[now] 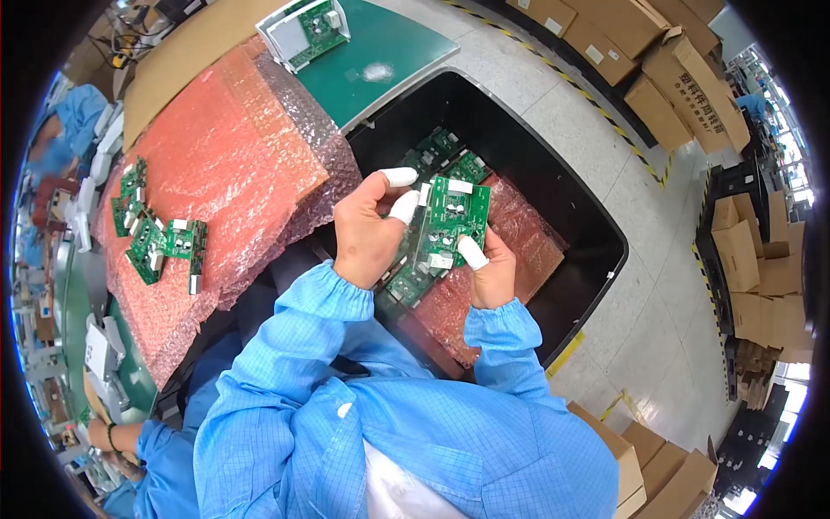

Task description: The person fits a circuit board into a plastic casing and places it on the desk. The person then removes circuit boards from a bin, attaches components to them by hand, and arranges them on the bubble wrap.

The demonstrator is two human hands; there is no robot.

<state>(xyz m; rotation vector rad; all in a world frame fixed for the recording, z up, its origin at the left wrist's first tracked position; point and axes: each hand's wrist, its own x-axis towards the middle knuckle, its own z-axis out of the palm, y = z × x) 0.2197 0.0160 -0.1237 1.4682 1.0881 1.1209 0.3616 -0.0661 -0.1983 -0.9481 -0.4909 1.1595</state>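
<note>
At left, small green boards (178, 244) are being borne by crinkled reddish bubble wrap (238, 143), by which the black bin (566, 186) is being partly hidden. The left hand (366, 229) is being held curled, thumb and forefinger slightly apart, beside a flat circuit board (447, 227); whether contact is being made cannot be told. Over the bin, that board is being clamped by the right hand (494, 270), white-capped thumb on top. The far right is being filled by cardboard boxes (687, 91).
</note>
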